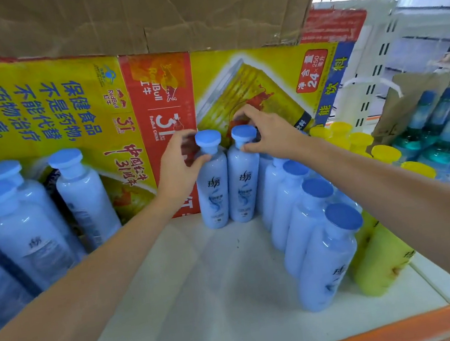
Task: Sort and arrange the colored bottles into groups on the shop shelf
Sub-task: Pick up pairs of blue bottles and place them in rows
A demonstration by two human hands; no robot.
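Two pale blue bottles stand upright side by side at the back of the white shelf [204,281]. My left hand [180,164] grips the neck of the left blue bottle [213,189], just under its blue cap. My right hand [264,133] pinches the cap of the right blue bottle [244,185]. A row of blue bottles [312,230] runs from them toward the shelf front on the right. Behind that row stand yellow bottles [381,261]. Another group of blue bottles [28,225] fills the left side.
A yellow and red printed carton wall [66,105] backs the shelf, with brown cardboard [140,12] overhead. Teal-capped bottles [440,142] sit on a neighbouring shelf at the right. An orange strip [410,329] edges the shelf front.
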